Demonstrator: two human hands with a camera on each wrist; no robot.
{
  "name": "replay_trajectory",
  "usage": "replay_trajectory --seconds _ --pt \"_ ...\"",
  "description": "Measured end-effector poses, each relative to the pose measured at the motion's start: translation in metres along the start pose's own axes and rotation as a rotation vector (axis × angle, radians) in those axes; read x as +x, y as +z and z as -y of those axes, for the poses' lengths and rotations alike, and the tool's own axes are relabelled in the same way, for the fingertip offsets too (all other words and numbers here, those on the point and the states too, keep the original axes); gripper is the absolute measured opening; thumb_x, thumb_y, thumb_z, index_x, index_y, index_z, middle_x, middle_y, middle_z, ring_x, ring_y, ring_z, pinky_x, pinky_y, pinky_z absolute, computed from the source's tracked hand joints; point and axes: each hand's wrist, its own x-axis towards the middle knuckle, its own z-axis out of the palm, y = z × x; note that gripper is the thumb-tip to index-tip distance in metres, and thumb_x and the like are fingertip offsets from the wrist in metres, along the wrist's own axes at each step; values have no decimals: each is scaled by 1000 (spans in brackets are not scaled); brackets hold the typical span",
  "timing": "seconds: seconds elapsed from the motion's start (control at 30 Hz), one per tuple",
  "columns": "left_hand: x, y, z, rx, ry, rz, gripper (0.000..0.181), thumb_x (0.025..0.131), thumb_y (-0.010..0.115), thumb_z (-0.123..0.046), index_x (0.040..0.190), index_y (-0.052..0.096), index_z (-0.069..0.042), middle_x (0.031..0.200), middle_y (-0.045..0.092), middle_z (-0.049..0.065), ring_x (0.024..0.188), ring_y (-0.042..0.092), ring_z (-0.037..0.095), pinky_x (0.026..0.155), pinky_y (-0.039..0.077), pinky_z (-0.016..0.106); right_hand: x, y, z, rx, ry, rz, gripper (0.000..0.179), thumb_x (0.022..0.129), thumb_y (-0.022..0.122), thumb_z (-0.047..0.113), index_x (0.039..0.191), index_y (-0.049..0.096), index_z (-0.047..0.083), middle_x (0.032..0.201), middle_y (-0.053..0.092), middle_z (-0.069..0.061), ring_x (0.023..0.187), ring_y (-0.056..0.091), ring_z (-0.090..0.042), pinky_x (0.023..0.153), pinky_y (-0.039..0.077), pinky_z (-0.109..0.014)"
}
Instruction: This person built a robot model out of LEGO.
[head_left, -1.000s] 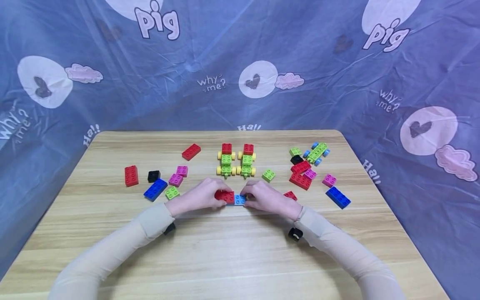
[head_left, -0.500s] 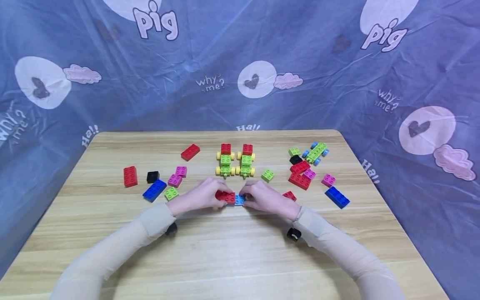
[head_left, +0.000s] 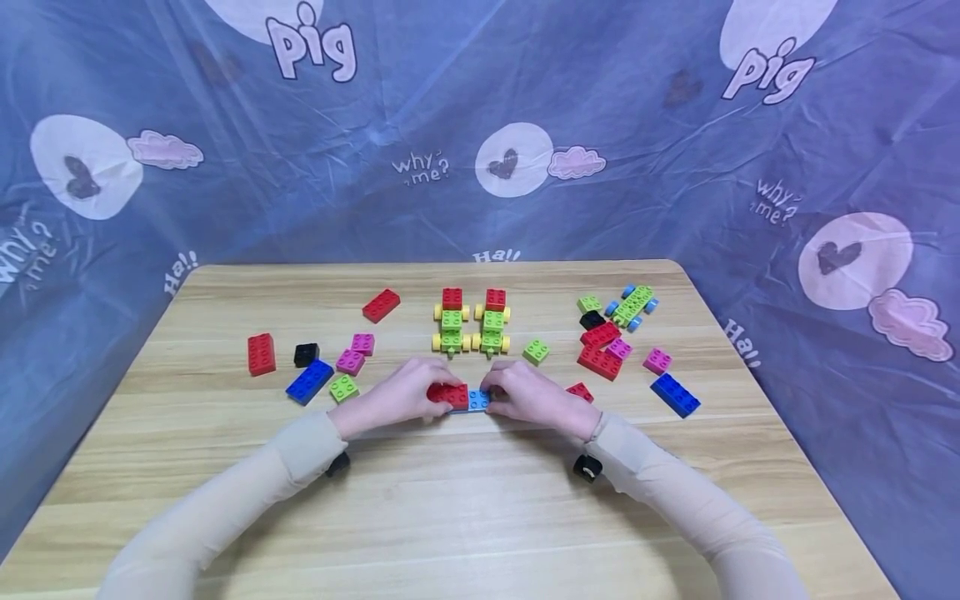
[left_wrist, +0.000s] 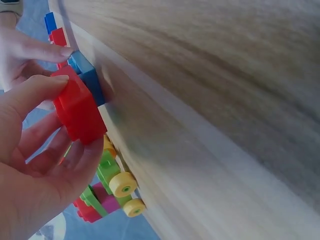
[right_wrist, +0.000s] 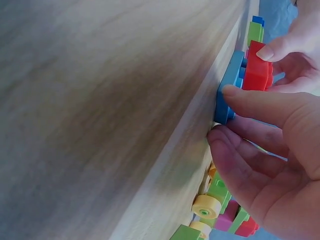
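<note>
Versus half second ago: left hand [head_left: 407, 390] drawn slightly toward person's left; sleeve cuff [head_left: 318, 446] and black wrist device [head_left: 338, 464] shifted same way. Red brick [head_left: 458, 394] moved left with hand, right end back roughly where seen one second ago. Slightly more of blue block [head_left: 478, 401] exposed beside it. Head view: whole scene, backdrop [head_left: 300, 208] included, sits marginally further left than one second ago.

In the head view, the left hand [head_left: 408, 390] hid one end of the red brick [head_left: 454, 396], the right hand [head_left: 528, 397] covered part of the blue brick [head_left: 477, 402], and the bottom edge cropped both sleeves [head_left: 168, 533].
</note>
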Motion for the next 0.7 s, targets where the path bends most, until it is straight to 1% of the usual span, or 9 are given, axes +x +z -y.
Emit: replay_trajectory --seconds 0.1,0.2,0.3,0.43,0.63,0.7 --pt "-2 -1 -1 18 17 -8 40 82 79 -15 120 71 -7 110 71 5 97 64 13 84 55 26 0 0 0 1 2 4 25 81 80 13 103 74 2 97 72 -9 83 66 -15 72 55 -19" --pt "-3 -2 -2 28 18 -9 40 82 80 -16 119 72 -7 109 71 5 94 63 12 81 53 24 0 -1 1 2 3 6 25 81 80 13 103 74 2 96 72 -9 82 66 -15 72 54 -19" --pt "-2 -2 -3 34 9 -3 39 82 80 -16 119 72 -7 108 71 4 94 63 12 80 53 24 0 -1 1 5 6 5 25 81 80 13 103 74 2 95 72 -9 82 66 -15 71 54 -19" --pt "-2 -3 -6 52 13 3 37 83 79 -16 117 73 -6 106 72 5 91 64 12 80 55 24 -1 -1 1 3 7 3 25 81 80 13 103 74 2 96 72 -9 82 66 -15 72 55 -19" --pt "-1 -5 -13 125 38 16 34 84 78 -14 116 73 -3 96 70 6 77 55 9 66 48 20 -1 0 1 -4 2 -2 25 81 80 13 103 74 2 95 72 -9 82 66 -14 72 55 -19" --pt "-1 -5 -16 148 38 20 32 84 77 -13 114 74 -3 93 69 5 74 53 9 64 46 20 -1 0 1 -5 2 -3 25 81 80 14 102 74 3 95 72 -8 81 65 -13 72 55 -19"
